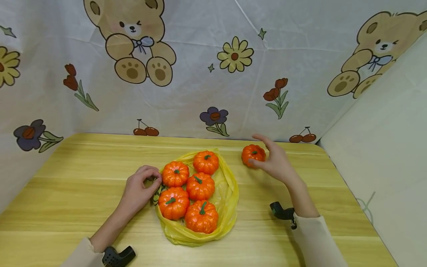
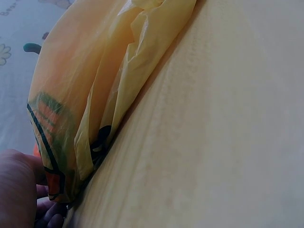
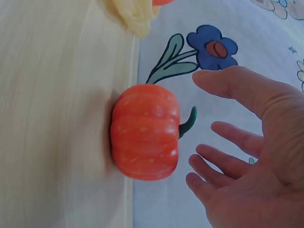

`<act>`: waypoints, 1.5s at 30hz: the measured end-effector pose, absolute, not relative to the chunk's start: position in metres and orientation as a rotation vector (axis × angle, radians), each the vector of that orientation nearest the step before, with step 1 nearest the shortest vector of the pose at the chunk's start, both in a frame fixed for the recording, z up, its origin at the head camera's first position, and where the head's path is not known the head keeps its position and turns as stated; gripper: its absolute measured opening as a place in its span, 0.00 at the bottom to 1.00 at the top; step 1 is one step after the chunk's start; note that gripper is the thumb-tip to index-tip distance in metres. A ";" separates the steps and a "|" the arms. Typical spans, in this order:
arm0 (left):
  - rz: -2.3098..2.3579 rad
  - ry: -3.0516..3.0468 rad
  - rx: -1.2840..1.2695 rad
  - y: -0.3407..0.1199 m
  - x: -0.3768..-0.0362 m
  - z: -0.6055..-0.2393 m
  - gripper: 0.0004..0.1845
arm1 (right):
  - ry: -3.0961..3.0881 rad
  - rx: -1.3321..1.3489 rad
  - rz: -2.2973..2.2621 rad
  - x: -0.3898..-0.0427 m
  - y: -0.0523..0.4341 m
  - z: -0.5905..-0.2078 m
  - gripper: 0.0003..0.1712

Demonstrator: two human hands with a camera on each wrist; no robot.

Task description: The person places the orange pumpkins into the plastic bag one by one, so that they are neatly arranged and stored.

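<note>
Several small orange toy pumpkins with green stems, one of them a pumpkin (image 1: 200, 186) in the middle, sit inside an opened yellow plastic bag (image 1: 230, 207). My left hand (image 1: 138, 189) pinches the bag's left rim between thumb and fingers; the left wrist view shows the bag's printed side (image 2: 71, 109) by the fingertips. A lone pumpkin (image 1: 251, 152) stands upright on the table, right of the bag. Over it my right hand (image 1: 275, 163) is spread, thumb and fingers apart. In the right wrist view a gap shows between that hand and the pumpkin (image 3: 146, 133).
The wood-grain table (image 1: 83, 167) meets a white cloth (image 1: 186, 96) printed with bears and flowers at the back. A white wall (image 1: 383, 148) stands along the right side. Black devices, such as the right one (image 1: 281, 212), are strapped to both wrists.
</note>
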State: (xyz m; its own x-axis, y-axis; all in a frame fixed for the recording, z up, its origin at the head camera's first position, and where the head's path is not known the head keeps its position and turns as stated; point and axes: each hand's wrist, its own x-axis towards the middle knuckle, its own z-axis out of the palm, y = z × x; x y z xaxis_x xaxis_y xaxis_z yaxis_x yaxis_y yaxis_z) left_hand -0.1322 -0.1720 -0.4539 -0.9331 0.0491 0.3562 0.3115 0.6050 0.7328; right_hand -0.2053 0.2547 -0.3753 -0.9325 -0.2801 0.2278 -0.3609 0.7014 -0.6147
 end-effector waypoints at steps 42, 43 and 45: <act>-1.250 -2.521 -0.305 -0.172 -0.131 -0.454 0.07 | -2.979 0.464 1.118 -0.212 0.261 -0.400 0.49; -1.248 -2.522 -0.306 -0.172 -0.131 -0.454 0.07 | -2.978 0.465 1.123 -0.212 0.261 -0.400 0.49; -1.248 -2.523 -0.305 -0.172 -0.131 -0.454 0.07 | -2.973 0.471 1.126 -0.211 0.260 -0.399 0.49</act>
